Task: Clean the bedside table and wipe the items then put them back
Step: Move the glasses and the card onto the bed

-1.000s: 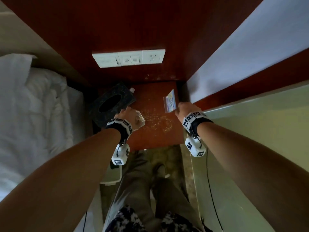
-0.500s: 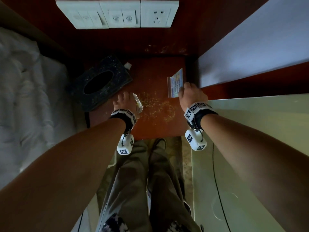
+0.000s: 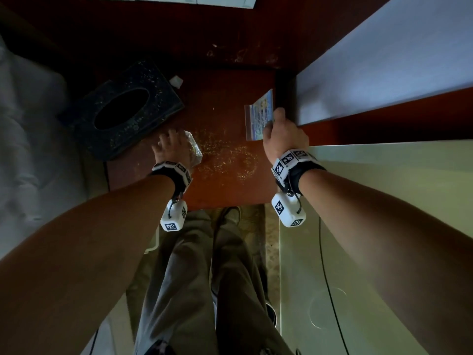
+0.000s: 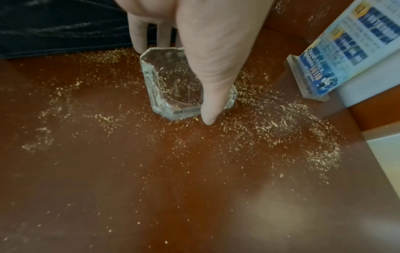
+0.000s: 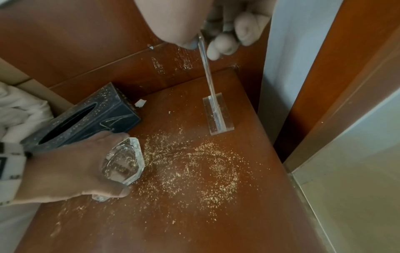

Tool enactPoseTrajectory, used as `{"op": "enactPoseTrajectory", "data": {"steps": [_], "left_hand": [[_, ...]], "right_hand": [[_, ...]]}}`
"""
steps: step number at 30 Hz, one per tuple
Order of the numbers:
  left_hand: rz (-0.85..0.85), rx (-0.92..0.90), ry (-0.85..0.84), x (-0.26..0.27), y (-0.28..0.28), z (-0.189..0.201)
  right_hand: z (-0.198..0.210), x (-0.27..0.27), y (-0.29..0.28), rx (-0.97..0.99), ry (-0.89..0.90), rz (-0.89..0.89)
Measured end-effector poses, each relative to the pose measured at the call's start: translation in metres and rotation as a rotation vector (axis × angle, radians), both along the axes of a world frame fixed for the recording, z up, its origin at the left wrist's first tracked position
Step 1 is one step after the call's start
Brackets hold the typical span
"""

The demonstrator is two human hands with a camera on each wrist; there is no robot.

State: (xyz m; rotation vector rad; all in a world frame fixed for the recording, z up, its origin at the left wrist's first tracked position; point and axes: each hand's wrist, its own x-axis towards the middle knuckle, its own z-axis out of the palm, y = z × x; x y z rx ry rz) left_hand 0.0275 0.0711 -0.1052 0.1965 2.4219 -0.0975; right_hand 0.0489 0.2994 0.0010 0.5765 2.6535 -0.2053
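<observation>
On the red-brown bedside table [image 3: 230,190] lie scattered pale crumbs [image 3: 225,155] [image 5: 194,162]. My left hand [image 3: 174,144] [image 4: 173,83] grips a clear glass ashtray [image 3: 193,149] [image 4: 173,77] [image 5: 123,162], thumb on the near rim and fingers on the far rim. The ashtray looks tilted at the table surface. My right hand [image 3: 279,134] [image 5: 203,41] pinches the top edge of an upright acrylic sign stand [image 3: 259,116] [image 5: 207,68] holding a blue card [image 4: 346,42]. Its base [image 5: 218,114] rests on the table. A dusty black tissue box [image 3: 122,108] [image 5: 86,119] sits at the back left.
A small white scrap [image 3: 176,80] lies behind the tissue box. White bedding [image 3: 30,124] borders the left side. A white panel [image 3: 384,73] and a pale green counter [image 3: 384,188] close off the right. Wall switches [image 3: 192,0] sit above; my legs [image 3: 192,278] stand in front.
The head view has moved in closer over the table. The left hand with the ashtray has come down toward the surface by the tissue box. The right hand stays on the sign stand.
</observation>
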Motion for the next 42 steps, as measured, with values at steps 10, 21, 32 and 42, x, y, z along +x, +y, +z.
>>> {"op": "enactPoseTrajectory", "data": {"steps": [10,21,32,42], "left_hand": [[-0.141,0.017,-0.047,-0.010,0.005,0.017],[-0.210,0.058,-0.016,-0.033,0.020,0.116],[-0.130,0.066,0.081,-0.015,0.005,0.236],[0.004,0.057,0.180,0.041,-0.038,0.342]], "right_hand": [[0.005,-0.003,-0.002,0.032,-0.052,0.023],[0.073,-0.012,-0.015,0.007,-0.018,0.121],[0.173,-0.006,-0.036,-0.006,0.010,0.395],[0.262,0.009,-0.073,-0.085,0.118,0.654]]}}
